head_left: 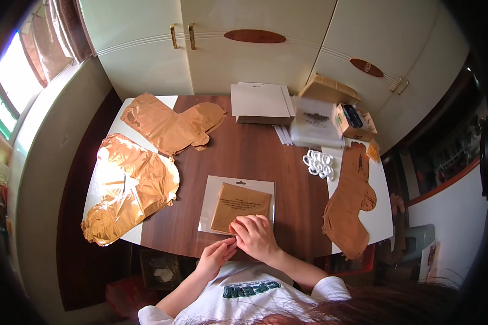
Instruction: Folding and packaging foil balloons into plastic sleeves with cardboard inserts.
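A clear plastic bag (204,208) with a hang hole lies on the table in front of me. Inside it is a folded copper-gold foil balloon (243,196), with dark print showing over it. My right hand (255,236) lies over the bag's near edge, its fingers bent and closed there. My left hand (217,255) is just off that edge, fingers pressed together, their tips meeting those of the right hand. Whatever the left fingers pinch is hidden.
Flat foil balloons lie at left (135,189), far left (173,124) and right (352,200). White cards (261,100), plastic bags (314,122), a small cardboard box (358,130) and white rings (319,164) are toward the back. Cabinets stand behind the table (168,227).
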Demonstrator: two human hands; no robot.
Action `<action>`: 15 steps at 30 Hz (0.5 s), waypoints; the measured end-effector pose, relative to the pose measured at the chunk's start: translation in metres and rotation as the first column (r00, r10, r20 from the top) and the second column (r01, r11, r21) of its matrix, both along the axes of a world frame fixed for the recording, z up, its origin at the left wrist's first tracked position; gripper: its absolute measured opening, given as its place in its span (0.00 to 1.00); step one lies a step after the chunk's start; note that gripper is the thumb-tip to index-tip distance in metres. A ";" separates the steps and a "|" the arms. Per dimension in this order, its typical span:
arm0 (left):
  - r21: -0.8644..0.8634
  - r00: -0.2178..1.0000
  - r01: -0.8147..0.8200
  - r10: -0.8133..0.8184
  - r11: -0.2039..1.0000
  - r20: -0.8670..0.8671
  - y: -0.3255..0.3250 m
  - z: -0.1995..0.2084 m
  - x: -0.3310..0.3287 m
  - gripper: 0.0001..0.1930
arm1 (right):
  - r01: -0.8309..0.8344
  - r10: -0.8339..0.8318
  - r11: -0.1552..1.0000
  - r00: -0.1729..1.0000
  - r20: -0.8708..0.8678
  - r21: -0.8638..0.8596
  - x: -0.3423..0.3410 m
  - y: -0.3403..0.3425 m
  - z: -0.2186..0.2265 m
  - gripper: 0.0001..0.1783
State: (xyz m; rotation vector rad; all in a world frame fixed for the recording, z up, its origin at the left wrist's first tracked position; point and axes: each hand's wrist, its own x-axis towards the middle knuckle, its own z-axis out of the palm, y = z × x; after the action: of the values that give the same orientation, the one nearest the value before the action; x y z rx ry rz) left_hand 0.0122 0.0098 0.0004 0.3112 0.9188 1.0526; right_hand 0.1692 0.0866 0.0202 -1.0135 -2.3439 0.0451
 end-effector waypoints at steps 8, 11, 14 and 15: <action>-0.006 0.769 0.327 -0.269 0.945 -0.580 0.002 0.033 -0.022 0.14 | -0.021 0.050 0.989 0.981 0.190 -0.148 0.031 0.010 -0.006 0.29; 0.229 0.129 0.563 0.189 0.794 -0.973 0.002 0.029 -0.032 0.16 | -0.072 0.096 0.990 0.972 0.213 -0.118 0.037 0.011 -0.008 0.28; 0.261 -0.074 0.665 0.410 0.700 -0.909 0.024 0.034 -0.040 0.20 | -0.118 0.144 0.984 0.969 0.202 -0.135 0.040 0.012 -0.012 0.25; 0.314 -0.110 0.707 0.537 0.634 -0.836 0.031 0.036 -0.041 0.20 | -0.121 0.146 0.984 0.969 0.201 -0.132 0.041 0.012 -0.012 0.25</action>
State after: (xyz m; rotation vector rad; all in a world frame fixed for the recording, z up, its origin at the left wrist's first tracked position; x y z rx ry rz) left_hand -0.0292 0.0410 0.0359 2.3715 1.7047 0.7860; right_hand 0.2097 0.0989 0.0079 -0.9547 -2.6274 0.1371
